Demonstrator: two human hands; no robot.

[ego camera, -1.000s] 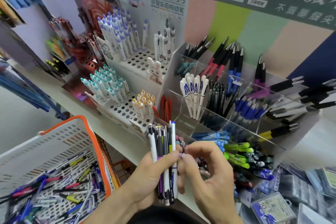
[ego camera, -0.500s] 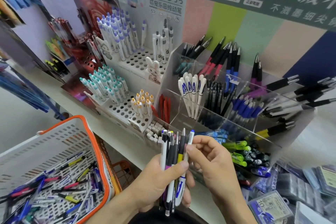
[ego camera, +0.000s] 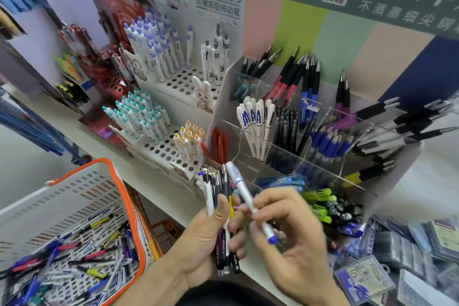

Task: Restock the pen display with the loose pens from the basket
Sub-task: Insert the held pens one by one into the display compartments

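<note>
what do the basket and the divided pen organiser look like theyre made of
Basket: likely moulded plastic, matte white, slotted walls and an orange rim. Divided organiser: probably clear acrylic, glossy; pens show through its walls and the edges catch light.

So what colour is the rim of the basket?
Orange. The basket rim shows best in the head view, around white walls.

The left hand grips a bunch of pens upright, thumb across their front. Just to its right, the right hand pinches a single white pen with a blue tip, tilted, its upper end leaning left. Beyond them stands the clear pen display, its compartments holding pens. At near left sits a white basket with an orange rim, loose pens inside.
</note>
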